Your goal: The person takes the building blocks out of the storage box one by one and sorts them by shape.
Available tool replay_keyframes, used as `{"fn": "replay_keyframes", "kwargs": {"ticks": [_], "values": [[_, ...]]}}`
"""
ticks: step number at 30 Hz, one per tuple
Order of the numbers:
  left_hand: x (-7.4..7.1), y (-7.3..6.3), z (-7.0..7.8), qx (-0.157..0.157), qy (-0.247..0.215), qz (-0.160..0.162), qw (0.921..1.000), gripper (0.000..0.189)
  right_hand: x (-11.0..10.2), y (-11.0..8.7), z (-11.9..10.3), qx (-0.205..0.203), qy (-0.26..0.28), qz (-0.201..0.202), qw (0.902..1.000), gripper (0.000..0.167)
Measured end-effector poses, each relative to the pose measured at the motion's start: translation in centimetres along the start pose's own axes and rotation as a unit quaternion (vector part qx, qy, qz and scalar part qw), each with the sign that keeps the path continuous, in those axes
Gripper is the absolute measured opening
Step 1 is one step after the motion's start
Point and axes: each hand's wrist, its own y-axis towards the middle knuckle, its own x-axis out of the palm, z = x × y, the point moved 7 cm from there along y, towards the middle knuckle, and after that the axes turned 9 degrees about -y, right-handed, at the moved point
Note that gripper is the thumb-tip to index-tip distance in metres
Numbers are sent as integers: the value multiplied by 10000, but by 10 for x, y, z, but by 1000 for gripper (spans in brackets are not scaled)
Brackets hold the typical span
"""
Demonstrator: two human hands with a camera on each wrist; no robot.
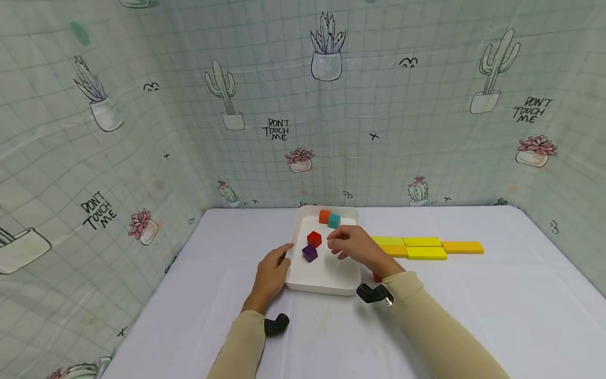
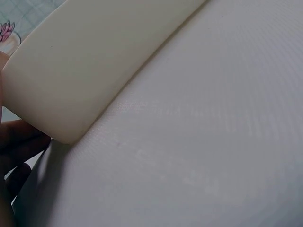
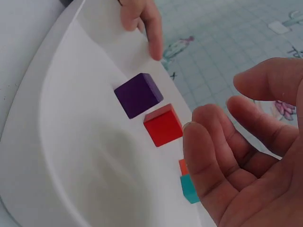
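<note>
Right hand [image 1: 355, 245], loosely curved with thumb apart, hung over smooth white tray [image 1: 326, 276], corners rounded; left hand [image 1: 272, 272] gripped its side; four flat-faced cubes [image 1: 314, 239] lay inside.

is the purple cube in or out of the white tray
In: the purple cube lies on the white tray, within its raised walls.

We record the tray [image 1: 326, 275] as smooth plastic by look, with a soft sheen. Purple cube [image 3: 136, 96] and red cube [image 3: 162, 126]: smooth, matt faces. Table cover [image 2: 203, 132] reads as finely ribbed cloth; printed backdrop [image 1: 379, 105], creased cloth. We note matt fabric at the sleeve [image 1: 440, 321].
</note>
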Motion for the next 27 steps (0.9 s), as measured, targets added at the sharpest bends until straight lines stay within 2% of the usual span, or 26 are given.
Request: {"fn": "replay_keyframes", "kwargs": {"ticks": [6,11,16,22,27], "values": [[-2,2,0,-20,-95,29,9999,40,9,10,-10,-43,-161,-162,9997,26],[-1,2,0,-54,-68,15,10000,40,16,18,-8,103,-427,-351,9984,24],[1,4,0,-103,-79,-18,9999,40,19,28,-12,23,-667,-419,9969,25],[2,3,-2,-191,-15,-34,9998,40,27,38,-10,36,-762,-539,9956,29],[0,1,0,-79,-16,29,10000,40,36,43,-6,81,-859,-558,9947,38]]}}
